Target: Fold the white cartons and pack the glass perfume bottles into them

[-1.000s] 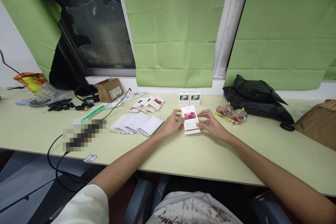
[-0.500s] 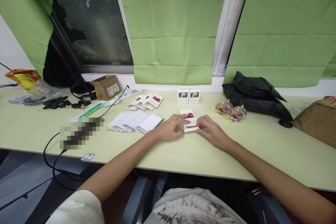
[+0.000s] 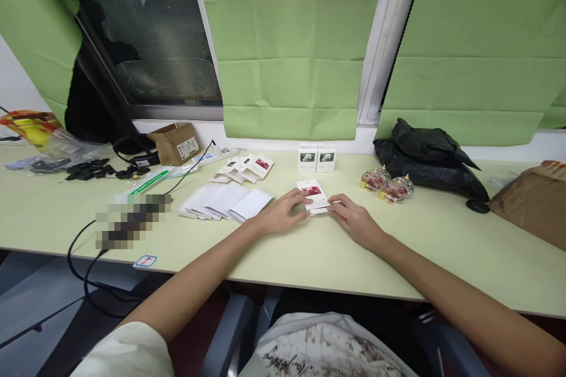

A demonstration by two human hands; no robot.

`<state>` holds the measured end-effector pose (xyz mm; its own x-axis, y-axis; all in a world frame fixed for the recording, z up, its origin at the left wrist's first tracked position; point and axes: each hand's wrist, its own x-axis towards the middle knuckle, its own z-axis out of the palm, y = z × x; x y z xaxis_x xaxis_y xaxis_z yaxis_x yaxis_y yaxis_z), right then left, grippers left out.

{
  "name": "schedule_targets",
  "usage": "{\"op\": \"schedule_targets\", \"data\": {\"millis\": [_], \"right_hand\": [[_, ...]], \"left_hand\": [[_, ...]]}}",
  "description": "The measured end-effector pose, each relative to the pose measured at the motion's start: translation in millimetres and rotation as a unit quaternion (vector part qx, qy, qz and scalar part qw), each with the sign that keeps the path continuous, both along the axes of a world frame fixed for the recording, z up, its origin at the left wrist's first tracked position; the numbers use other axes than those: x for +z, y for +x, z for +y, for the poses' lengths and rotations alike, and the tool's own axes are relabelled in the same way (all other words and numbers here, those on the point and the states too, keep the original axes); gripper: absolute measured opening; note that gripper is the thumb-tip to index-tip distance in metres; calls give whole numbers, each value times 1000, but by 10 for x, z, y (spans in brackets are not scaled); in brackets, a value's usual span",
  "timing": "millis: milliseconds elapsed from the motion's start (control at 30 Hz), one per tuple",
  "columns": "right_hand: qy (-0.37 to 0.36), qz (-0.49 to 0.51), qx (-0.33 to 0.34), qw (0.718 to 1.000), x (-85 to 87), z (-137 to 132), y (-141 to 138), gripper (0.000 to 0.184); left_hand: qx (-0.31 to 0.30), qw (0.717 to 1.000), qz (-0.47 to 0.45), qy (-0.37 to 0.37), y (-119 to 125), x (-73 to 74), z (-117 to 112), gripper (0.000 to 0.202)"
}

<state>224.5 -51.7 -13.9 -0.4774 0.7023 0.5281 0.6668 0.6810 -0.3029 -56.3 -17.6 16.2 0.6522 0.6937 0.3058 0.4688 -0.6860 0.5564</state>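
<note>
A small white carton point(image 3: 312, 189) with a pink flower picture lies on the table in front of me, its long side pointing away. My left hand point(image 3: 285, 212) holds its near left corner, thumb and fingers closed on the edge. Across from it, my right hand point(image 3: 354, 219) pinches the near right corner. Between the fingertips a white end flap point(image 3: 318, 211) shows at the near end. The fingers partly cover that end. Farther back stand two upright white boxes point(image 3: 316, 159) with white-flower pictures.
To the left lie several flat white cartons point(image 3: 230, 201) and more printed cartons point(image 3: 242, 169). Ornate glass bottles point(image 3: 395, 189) stand on the right, before black plastic bags point(image 3: 431, 156). Cables, a small cardboard box point(image 3: 174, 144) and a blurred dark object point(image 3: 132, 222) occupy the left side.
At the carton's near end, the gap with a brown inside has closed up and the flap now sits against the carton. Both hands keep hold; the view has shifted slightly.
</note>
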Motion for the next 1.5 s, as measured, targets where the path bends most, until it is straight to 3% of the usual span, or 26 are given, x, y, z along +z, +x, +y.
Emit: {"op": "schedule_targets", "data": {"millis": [333, 433, 700, 767, 833, 933, 1033, 1133, 1267, 1500], "right_hand": [[-23, 68, -11, 997, -6, 66, -33, 22], [-53, 83, -10, 995, -29, 145, -52, 33], [27, -70, -3, 997, -83, 241, -34, 31], [0, -46, 1, 999, -77, 245, -23, 25], [-66, 38, -10, 997, -77, 287, -24, 23], [-186, 166, -42, 968, -104, 425, -39, 48], [-227, 178, -44, 956, -133, 579, -51, 53], [-201, 153, -53, 966, -123, 669, -57, 45], [-142, 92, -82, 982, -78, 693, -73, 30], [-91, -20, -74, 993, 21, 670, -54, 23]], "left_hand": [[3, 999, -34, -22, 29, -50, 34, 48], [-1, 999, -46, -19, 45, -69, 49, 49], [-13, 997, -70, -25, 77, -102, 46, 33], [-14, 993, -108, -45, 110, -137, 70, 33], [19, 983, -154, -98, 164, -180, 119, 46], [103, 959, -191, -184, 256, -240, 233, 68], [71, 955, -192, -216, 319, -293, 361, 58], [42, 959, -202, -196, 328, -341, 484, 54], [83, 968, -179, -156, 295, -357, 617, 52], [97, 983, -104, -114, 269, -225, 590, 39]]}}
